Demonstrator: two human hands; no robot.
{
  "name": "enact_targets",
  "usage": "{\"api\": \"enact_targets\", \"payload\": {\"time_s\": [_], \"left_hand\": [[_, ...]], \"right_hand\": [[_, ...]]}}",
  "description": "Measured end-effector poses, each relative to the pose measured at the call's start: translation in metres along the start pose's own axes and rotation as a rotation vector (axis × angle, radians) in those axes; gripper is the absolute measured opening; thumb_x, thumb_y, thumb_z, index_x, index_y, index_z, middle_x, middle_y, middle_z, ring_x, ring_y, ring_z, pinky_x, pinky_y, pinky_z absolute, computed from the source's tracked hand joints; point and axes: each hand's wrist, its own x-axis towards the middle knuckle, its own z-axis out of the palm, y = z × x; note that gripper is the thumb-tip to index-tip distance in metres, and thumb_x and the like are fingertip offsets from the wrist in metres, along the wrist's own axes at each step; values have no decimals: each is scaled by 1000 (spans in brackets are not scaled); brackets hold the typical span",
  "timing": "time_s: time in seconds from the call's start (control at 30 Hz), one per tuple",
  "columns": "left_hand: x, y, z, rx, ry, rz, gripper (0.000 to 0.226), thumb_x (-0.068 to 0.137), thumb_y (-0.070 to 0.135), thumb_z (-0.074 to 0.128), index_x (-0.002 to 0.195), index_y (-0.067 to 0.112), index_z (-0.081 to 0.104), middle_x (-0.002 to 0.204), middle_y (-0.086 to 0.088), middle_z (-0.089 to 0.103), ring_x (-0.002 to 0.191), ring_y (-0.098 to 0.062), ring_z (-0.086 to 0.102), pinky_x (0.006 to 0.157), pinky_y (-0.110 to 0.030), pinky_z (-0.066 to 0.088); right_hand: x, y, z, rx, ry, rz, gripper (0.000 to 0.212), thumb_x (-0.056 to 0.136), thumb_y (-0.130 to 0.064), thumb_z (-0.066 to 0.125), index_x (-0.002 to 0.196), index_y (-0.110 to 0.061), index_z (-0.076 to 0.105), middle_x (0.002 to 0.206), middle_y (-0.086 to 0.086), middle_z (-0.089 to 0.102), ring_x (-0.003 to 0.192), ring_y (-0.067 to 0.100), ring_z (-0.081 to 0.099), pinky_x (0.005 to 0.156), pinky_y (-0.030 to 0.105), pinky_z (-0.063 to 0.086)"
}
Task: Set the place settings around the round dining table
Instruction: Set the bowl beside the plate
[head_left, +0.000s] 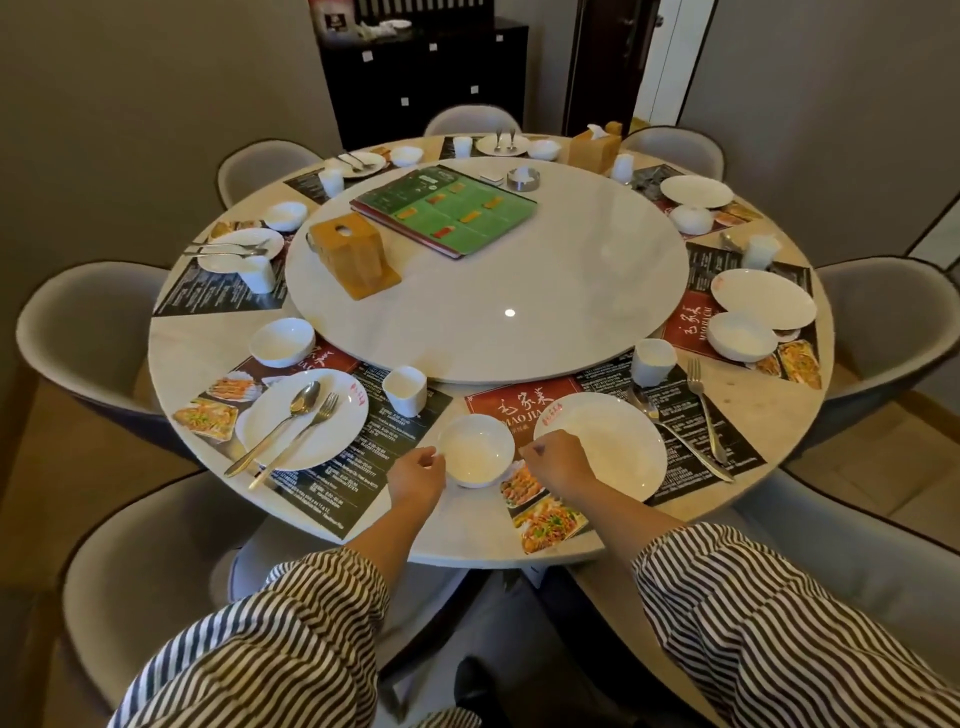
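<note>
Bowl (475, 451) sits at the near edge of the surface (769, 410), on the placemat (524, 410) of the nearest setting, touching or just beside the plate (605, 447) on its right. Left hand (415, 475) has curled fingers pinching the bowl's left rim. Right hand (556, 460) is loosely curled between bowl and plate; whether its grip holds either rim cannot be told.

Judgement: the step in hand is positioning the bowl against the plate. Done well, it means sliding by the rim, keeping fingers off the inner face, and matching the neighbouring setting, where the bowl stands beyond the plate. Spoon (675, 431) and fork (704, 410) lie on the mat right of the plate; the cup (653, 361) stands beyond.

Materials: bowl and plate are glossy white ceramic, round, likely slippery on the printed mat. Cutlery is polished metal. The surface is pale stone with a raised round turntable (519, 291).
</note>
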Motion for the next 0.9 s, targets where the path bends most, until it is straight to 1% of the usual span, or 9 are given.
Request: {"api": "enact_targets", "payload": {"time_s": [0.17,0.27,0.33,0.43,0.5,0.57,0.63,0.73,0.9], "left_hand": [[20,4,1,10,-45,-5,31,92,14,62,121,7,63,116,-11,65,97,-25,66,82,-39,59],[27,4,3,45,-57,17,27,92,15,61,117,7,66,112,-10,68,91,-23,67,77,-37,60],[28,7,5,82,-44,50,23,92,15,60,112,7,69,104,-8,70,85,-21,68,75,-34,60],[31,18,10,105,-18,103,16,93,14,58,96,8,73,87,-4,69,80,-20,68,72,-31,59],[37,27,16,63,-6,116,16,92,13,59,90,8,74,84,-5,71,78,-20,68,72,-35,60],[43,37,22,1,-6,110,17,91,14,60,100,8,73,91,-10,73,80,-22,70,71,-40,61],[47,47,28,-35,-3,111,21,91,14,61,108,7,71,93,-11,72,81,-24,70,69,-40,62],[51,59,39,-73,-14,100,18,91,12,60,101,6,73,84,-10,70,79,-24,69,69,-40,61],[59,60,54,-29,-25,64,17,89,12,59,79,18,72,81,-10,72,79,-27,70,70,-44,61]], "right_hand": [[26,-9,12,3,-91,38,33,91,-25,63,74,0,76,69,15,68,63,20,58,60,27,42],[34,-9,16,-35,-97,48,32,90,-23,63,71,-1,76,65,12,69,61,22,62,67,29,52],[36,-11,16,-68,-86,57,32,88,-15,61,62,0,72,55,11,65,52,22,58,60,29,54],[44,-17,9,-108,-22,68,41,84,-8,59,44,-8,49,43,4,43,41,16,40,45,25,35],[54,-20,1,-70,7,77,33,84,-9,59,52,-5,60,49,10,57,46,21,58,50,28,49],[65,-23,-8,-2,21,91,24,85,-10,60,67,0,71,61,15,68,52,25,68,58,34,60],[76,-25,-17,11,31,98,22,85,-9,60,71,2,72,65,17,70,52,25,68,55,34,60],[90,-25,-28,-29,21,104,24,85,-8,57,67,1,72,61,13,68,46,20,64,46,22,49],[104,-15,-32,-78,7,113,28,81,-8,56,56,-1,65,58,15,66,57,30,64,56,32,52]]}}
